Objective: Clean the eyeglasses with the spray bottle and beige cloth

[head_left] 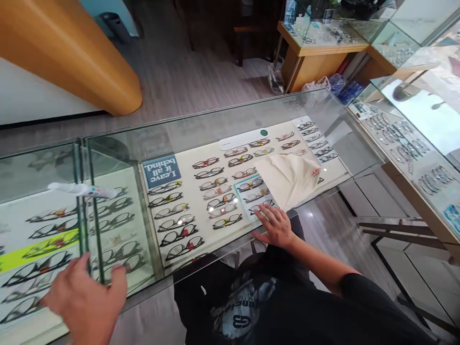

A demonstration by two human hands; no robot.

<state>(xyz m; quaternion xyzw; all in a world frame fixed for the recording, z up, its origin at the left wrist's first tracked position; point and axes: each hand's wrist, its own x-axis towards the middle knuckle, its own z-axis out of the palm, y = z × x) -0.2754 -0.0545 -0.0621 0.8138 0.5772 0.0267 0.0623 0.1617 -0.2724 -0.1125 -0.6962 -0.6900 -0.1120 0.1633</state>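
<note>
My left hand [88, 294] is over the left glass display case, fingers apart and slightly blurred, holding nothing. Just beyond it, a white pen-like tube [82, 190] lies on the glass across the joint between two cases. My right hand [275, 224] rests with fingers spread on the front edge of the middle glass case [201, 122], with nothing in it. Close to its fingertips, a cream cleaning cloth [293, 177] with red print lies rumpled on the glass top. Rows of eyeglasses [215, 183] show through the glass beneath.
A blue sign [162, 171] sits inside the middle case. To the right stands another glass case [406, 139] of eyeglasses, with a wood-based display [323, 52] behind. An orange column [72, 52] rises at the far left. A dark bin [115, 26] stands behind it.
</note>
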